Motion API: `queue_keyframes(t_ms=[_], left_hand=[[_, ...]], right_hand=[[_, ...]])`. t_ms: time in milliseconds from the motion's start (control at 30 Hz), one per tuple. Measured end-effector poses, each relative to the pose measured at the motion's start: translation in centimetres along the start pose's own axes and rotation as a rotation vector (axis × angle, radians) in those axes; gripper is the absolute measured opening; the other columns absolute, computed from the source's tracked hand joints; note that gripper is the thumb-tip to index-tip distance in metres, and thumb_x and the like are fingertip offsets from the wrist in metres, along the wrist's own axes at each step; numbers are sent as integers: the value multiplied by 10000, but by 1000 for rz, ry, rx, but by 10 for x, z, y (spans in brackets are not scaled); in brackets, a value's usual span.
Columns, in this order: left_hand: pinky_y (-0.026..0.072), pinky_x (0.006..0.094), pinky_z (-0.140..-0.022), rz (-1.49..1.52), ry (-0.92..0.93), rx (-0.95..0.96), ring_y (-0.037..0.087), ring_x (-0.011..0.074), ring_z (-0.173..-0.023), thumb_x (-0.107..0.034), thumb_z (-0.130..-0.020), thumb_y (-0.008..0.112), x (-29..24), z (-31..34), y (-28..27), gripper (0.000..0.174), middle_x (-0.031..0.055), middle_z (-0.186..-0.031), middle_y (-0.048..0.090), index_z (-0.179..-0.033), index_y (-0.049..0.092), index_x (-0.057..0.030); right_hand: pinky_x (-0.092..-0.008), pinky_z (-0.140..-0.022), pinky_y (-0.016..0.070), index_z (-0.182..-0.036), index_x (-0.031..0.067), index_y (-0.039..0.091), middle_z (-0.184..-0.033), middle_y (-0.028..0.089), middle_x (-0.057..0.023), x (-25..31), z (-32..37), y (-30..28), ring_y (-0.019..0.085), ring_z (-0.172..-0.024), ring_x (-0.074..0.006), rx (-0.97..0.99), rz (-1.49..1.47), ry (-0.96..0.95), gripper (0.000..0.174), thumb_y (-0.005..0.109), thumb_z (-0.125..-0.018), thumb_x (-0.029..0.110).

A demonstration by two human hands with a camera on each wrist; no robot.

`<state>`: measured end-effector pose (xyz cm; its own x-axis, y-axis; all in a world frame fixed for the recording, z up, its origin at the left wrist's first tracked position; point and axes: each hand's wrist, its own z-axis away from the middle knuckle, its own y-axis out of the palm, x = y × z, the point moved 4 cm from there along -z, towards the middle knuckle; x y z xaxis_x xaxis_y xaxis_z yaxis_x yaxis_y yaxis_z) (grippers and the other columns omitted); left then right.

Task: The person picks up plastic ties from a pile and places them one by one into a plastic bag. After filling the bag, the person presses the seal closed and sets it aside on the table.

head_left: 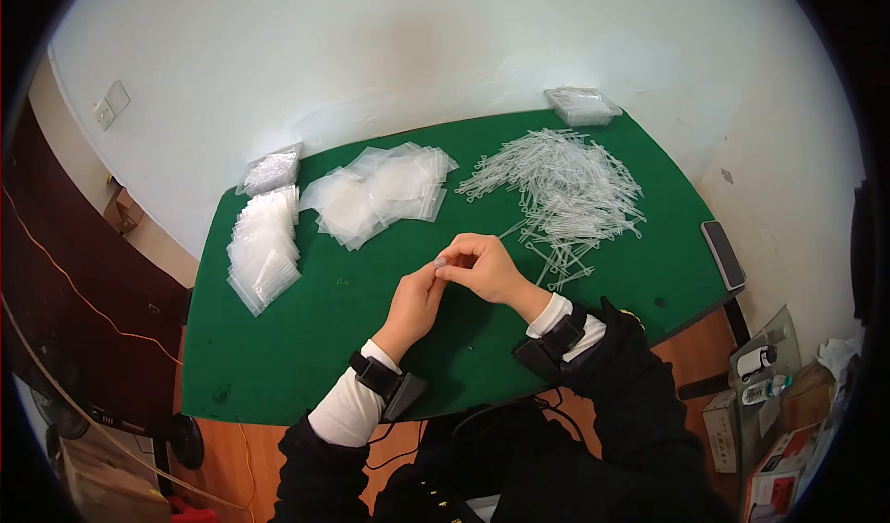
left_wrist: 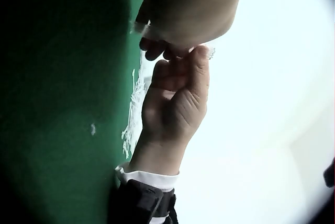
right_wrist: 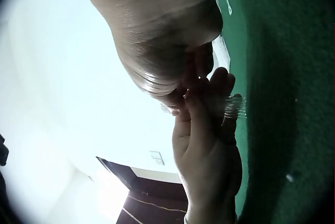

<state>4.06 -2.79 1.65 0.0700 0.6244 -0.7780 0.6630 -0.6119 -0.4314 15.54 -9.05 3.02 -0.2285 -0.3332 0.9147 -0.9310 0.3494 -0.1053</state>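
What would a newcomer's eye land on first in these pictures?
Most likely the tangled heap of thin clear plastic sticks on the right of the green-topped table. Over its middle, the left hand and right hand pinch a small bundle of clear plastic pieces. A fanned row of clear plastic bags lies at the left.

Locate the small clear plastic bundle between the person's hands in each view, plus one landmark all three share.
Head: small clear plastic bundle near centre, between left hand and right hand.
Left wrist: bundle in upper half, mostly hidden by the hands.
Right wrist: bundle right of centre, mid-height, by the left hand's fingers.
Shared landmark: green tabletop, beneath hands in head, left in left wrist, right in right wrist.
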Motion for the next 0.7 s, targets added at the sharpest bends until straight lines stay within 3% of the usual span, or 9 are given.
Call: queue_keyframes(t_ms=[100,200,700], left_hand=[[445,330,-602,25,-52,45,580,325,-677,-94,-857,496,3,1,-1,136,195,-753,581,-905,543,24],[438,274,-637,-40,-99,111,527,143,-671,-77,-863,494,4,1,-3,147,115,-744,591,-936,550,38],[434,240,-645,102,-118,121,514,88,-694,-104,-880,498,5,-1,-4,167,50,-754,599,-933,560,41]], right_hand=[[-205,-521,392,-758,-2,624,-677,541,2,-6,0,0,485,-584,-54,20,-47,42,107,687,-706,67],[-186,-549,397,-769,1,633,-712,538,6,-5,0,-1,500,-634,-45,51,28,46,71,672,-732,47],[-205,-578,474,-780,-27,617,-745,589,-26,-9,-1,0,577,-660,-75,30,-54,100,63,646,-752,22]])
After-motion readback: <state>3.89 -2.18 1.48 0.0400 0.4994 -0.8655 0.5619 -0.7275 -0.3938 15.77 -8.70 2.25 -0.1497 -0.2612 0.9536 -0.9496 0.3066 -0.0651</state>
